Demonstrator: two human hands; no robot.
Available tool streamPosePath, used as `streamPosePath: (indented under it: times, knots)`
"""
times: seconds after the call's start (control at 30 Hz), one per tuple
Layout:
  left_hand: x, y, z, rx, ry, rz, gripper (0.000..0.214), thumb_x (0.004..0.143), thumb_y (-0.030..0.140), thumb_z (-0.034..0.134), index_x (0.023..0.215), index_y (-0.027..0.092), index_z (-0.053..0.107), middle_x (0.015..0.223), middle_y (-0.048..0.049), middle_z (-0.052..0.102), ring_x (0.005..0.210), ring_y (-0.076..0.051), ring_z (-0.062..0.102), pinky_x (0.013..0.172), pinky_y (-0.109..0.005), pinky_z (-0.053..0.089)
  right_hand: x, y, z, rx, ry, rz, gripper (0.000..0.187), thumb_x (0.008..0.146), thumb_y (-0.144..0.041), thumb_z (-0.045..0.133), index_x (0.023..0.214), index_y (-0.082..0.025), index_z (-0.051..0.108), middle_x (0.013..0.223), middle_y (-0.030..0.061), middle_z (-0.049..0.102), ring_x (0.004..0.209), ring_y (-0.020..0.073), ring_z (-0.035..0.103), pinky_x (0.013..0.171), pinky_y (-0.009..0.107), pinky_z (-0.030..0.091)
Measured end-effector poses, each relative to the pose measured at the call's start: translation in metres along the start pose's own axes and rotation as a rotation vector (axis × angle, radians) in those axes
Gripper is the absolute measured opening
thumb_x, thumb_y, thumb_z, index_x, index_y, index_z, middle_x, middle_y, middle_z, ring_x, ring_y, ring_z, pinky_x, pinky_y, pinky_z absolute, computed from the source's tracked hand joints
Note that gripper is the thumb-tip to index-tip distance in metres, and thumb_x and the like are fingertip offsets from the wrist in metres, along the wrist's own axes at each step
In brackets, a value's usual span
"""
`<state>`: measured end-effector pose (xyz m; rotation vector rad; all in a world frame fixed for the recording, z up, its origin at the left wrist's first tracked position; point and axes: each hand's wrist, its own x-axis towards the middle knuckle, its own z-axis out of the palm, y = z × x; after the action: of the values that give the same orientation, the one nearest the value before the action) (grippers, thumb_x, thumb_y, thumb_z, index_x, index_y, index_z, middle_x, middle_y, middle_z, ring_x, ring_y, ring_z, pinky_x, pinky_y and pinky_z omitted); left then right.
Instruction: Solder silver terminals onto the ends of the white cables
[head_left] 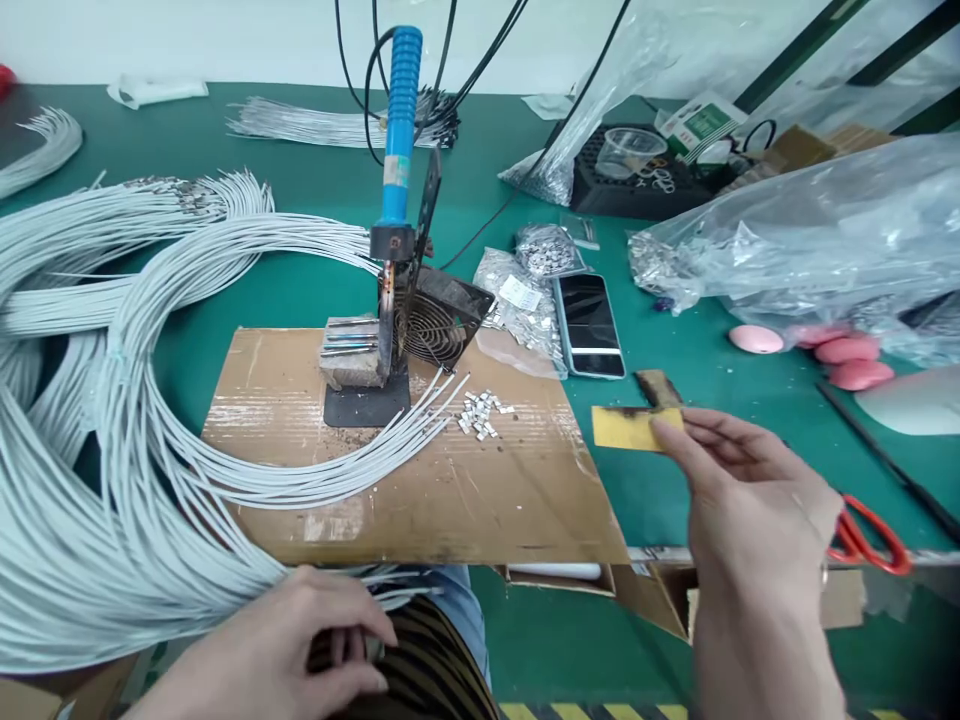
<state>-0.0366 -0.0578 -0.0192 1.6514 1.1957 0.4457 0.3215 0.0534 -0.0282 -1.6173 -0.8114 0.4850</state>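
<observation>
Yellow pad (626, 428) — I am pinching it in my right hand (750, 490), just right of the cardboard sheet (517, 505). Left hand (300, 640), before the sheet's near edge: curling, and I cannot tell whether it is gripping anything. White wires (129, 330): looping onto the sheet from its left. Small metal pieces (480, 412): lying on the sheet. Blue-handled iron (403, 110) — standing upright at the sheet's far side.

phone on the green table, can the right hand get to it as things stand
Probably yes: the phone lies uncovered near the right hand, though that hand would likely need to release the yellow piece.
</observation>
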Motion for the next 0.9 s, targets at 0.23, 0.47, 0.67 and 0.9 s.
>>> streamPosePath:
  times: [0.23, 0.47, 0.67, 0.9]
  knots:
    - [0.042, 0.017, -0.052, -0.236, 0.696, -0.211, 0.017, 0.092, 0.035, 0.075, 0.101, 0.021, 0.078, 0.064, 0.0020, 0.070, 0.054, -0.014, 0.060, 0.056, -0.023, 0.049, -0.075, -0.032, 0.090, 0.206, -0.419, 0.024, 0.019, 0.074, -0.030, 0.088, 0.085, -0.022, 0.075, 0.084, 0.0028, 0.076, 0.078, 0.0194, 0.072, 0.075, 0.035, 0.062]
    - [0.088, 0.030, -0.050, -0.346, 0.667, -0.231, 0.052, 0.088, 0.040, 0.076, 0.133, 0.013, 0.069, 0.073, 0.0005, 0.068, 0.057, -0.014, 0.055, 0.052, -0.026, 0.046, -0.107, -0.045, 0.145, 0.322, -0.598, 0.034, 0.009, 0.089, -0.025, 0.075, 0.093, -0.023, 0.068, 0.093, 0.0020, 0.076, 0.088, 0.0166, 0.073, 0.082, 0.031, 0.061]
    - [0.096, 0.030, -0.041, -0.317, 0.719, -0.070, 0.012, 0.089, 0.022, 0.073, 0.095, 0.017, 0.082, 0.082, -0.0039, 0.078, 0.067, -0.015, 0.062, 0.061, -0.025, 0.050, -0.118, -0.047, 0.136, 0.343, -0.599, 0.043, 0.007, 0.091, -0.020, 0.073, 0.092, -0.023, 0.067, 0.094, 0.0030, 0.076, 0.089, 0.0178, 0.074, 0.084, 0.032, 0.062]
    - [0.096, 0.025, -0.035, -0.215, 0.751, -0.123, 0.012, 0.089, 0.022, 0.071, 0.093, 0.017, 0.081, 0.070, -0.0001, 0.072, 0.058, -0.013, 0.058, 0.055, -0.023, 0.048, -0.124, -0.036, 0.133, 0.206, -0.571, -0.076, 0.005, 0.095, -0.018, 0.071, 0.096, -0.023, 0.070, 0.097, 0.0039, 0.074, 0.093, 0.0182, 0.072, 0.084, 0.031, 0.061]
